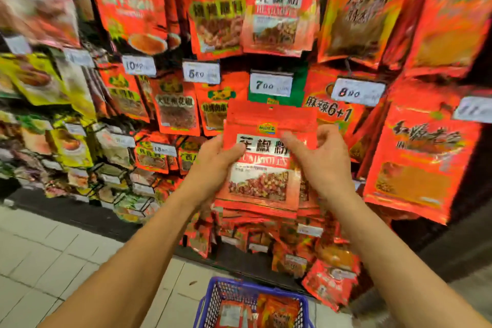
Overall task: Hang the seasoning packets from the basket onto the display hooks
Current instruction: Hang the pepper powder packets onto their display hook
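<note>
I hold a red seasoning packet upright in front of the display, with more packets stacked behind it. My left hand grips its left edge, thumb on the front. My right hand pinches its right side, fingers curled over the label. The packet's hang hole is at the top, just below the price tag reading 700. A matching packet hangs on the hook above that tag. The blue basket stands on the floor below, with several red packets inside.
Rows of red and yellow seasoning packets hang on the display wall, with white price tags such as 580 and 800. Loose packets hang low at the right. Pale tiled floor lies at the left.
</note>
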`<state>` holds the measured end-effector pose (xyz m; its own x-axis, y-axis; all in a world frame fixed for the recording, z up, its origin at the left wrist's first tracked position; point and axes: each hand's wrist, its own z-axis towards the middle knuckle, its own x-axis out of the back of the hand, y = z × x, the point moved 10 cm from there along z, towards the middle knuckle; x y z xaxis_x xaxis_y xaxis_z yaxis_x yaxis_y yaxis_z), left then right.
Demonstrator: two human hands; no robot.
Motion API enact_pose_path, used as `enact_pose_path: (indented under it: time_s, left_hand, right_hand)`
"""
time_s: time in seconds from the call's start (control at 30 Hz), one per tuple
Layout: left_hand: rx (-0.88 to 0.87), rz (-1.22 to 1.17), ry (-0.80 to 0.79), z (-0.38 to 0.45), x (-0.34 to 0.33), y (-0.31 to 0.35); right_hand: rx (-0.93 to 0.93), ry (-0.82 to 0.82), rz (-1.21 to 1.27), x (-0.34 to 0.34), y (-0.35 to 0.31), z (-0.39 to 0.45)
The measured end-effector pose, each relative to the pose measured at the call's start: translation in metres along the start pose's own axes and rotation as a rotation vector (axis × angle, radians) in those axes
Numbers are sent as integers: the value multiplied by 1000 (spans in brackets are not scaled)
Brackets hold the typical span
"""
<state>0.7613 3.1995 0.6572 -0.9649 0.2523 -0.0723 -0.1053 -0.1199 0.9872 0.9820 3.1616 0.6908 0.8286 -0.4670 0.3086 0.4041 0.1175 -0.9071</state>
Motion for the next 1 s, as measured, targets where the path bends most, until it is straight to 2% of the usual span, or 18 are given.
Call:
enact_pose_path:
  time_s: [0.2, 0.3, 0.37, 0.47, 0.67, 0.8, 1.0]
  left_hand:
    - [-16, -248, 72, 17, -9, 70]
    - [-54, -241, 117, 27, 5, 92]
    - [-86, -238, 141, 36, 18, 105]
    - [-138, -180, 201, 50, 45, 123]
    - [-246, 5, 271, 81, 102, 150]
    - [-307, 94, 328, 95, 135, 166]
    - [-418, 92, 374, 107, 167, 186]
  right_hand:
    - [167, 51, 236, 19, -75, 35]
    - [137, -21, 438, 10, -100, 45]
    - [160, -17, 484, 8, -120, 51]
    - [166, 9, 480, 9, -145, 65]
    - [2, -10, 449, -2, -166, 109]
    - [72, 95, 351, 0, -179, 136]
    - [169, 194, 255, 3, -205, 165]
